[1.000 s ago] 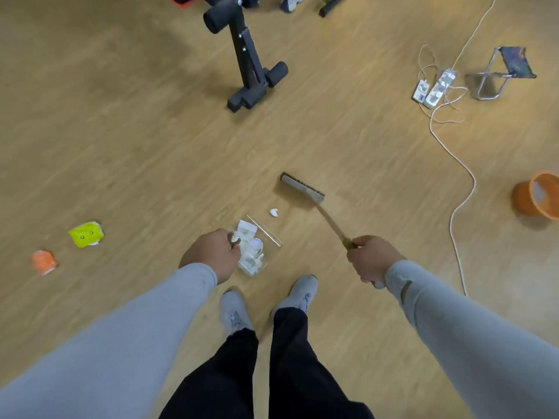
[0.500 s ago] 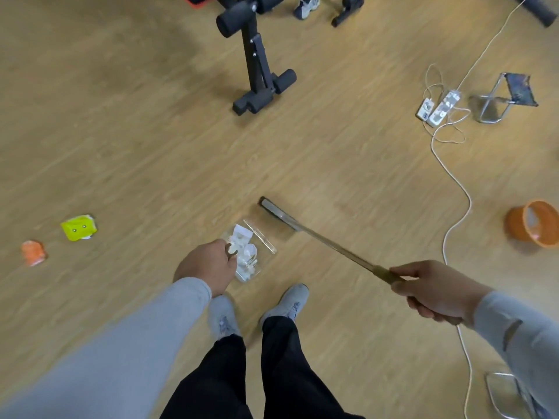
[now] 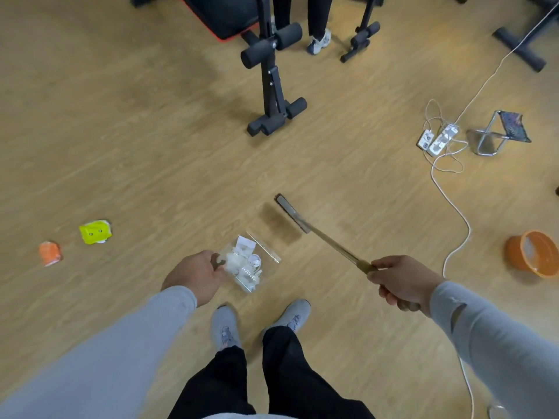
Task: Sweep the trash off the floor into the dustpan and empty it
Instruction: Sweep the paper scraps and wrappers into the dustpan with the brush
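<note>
A clear dustpan (image 3: 266, 251) rests on the wooden floor just ahead of my shoes, with several white scraps of trash (image 3: 242, 261) inside it. My left hand (image 3: 193, 275) grips its handle at the near left corner. My right hand (image 3: 399, 281) is closed on the handle of a broom (image 3: 329, 241). The broom's head (image 3: 292, 213) hangs a little above the floor, beyond and right of the dustpan. A yellow wrapper (image 3: 94, 231) and an orange scrap (image 3: 50, 252) lie on the floor far to the left.
An orange bin (image 3: 534, 254) stands at the right. A white cable (image 3: 453, 207) runs from power strips (image 3: 437, 139) along the floor. A small folding stool (image 3: 499, 131) and black exercise equipment (image 3: 273, 86) stand farther off. Another person's legs (image 3: 317, 22) show at the top.
The small white scrap that lay between broom and dustpan is gone from the floor. The broom head swept to the dustpan's lip, then lifted away to the right. My view rose.
</note>
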